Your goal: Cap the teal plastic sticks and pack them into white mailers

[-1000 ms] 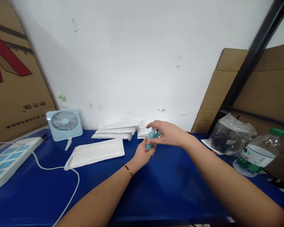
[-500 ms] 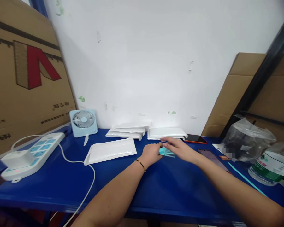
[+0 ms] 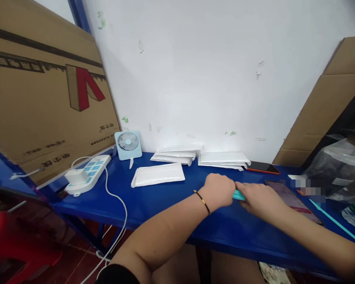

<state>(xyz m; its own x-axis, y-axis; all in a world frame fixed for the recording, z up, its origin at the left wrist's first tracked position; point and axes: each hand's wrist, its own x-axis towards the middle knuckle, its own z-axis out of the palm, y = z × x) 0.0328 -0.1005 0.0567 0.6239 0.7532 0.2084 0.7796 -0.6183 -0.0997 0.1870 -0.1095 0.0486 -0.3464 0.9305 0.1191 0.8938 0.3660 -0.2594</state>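
Between my two hands shows a small bundle of turquoise strips [image 3: 239, 195], thin and lying side by side; most of it is covered. My left hand [image 3: 220, 191], with a dark bracelet at the wrist, is closed in a fist around its left end. From the other side my right hand [image 3: 260, 200] wraps its fingers over the right end. Both hands are nearly touching, low over the front part of the blue table [image 3: 162, 197]. What kind of strips these are I cannot make out.
White padded packets [image 3: 177, 154] lie stacked by the wall, beside another stack [image 3: 223, 158], with a single packet [image 3: 158, 174] nearer. Leftward are a fan [image 3: 127, 142] and a power strip [image 3: 96, 173]. Rightward are two phones [image 3: 263, 168], a long turquoise strip [image 3: 337, 221] and a plastic bag [image 3: 334, 165].
The view has swung leftward, so the table's things appear further right. My hands have come closer to me, and my right hand has closed over the turquoise bundle.
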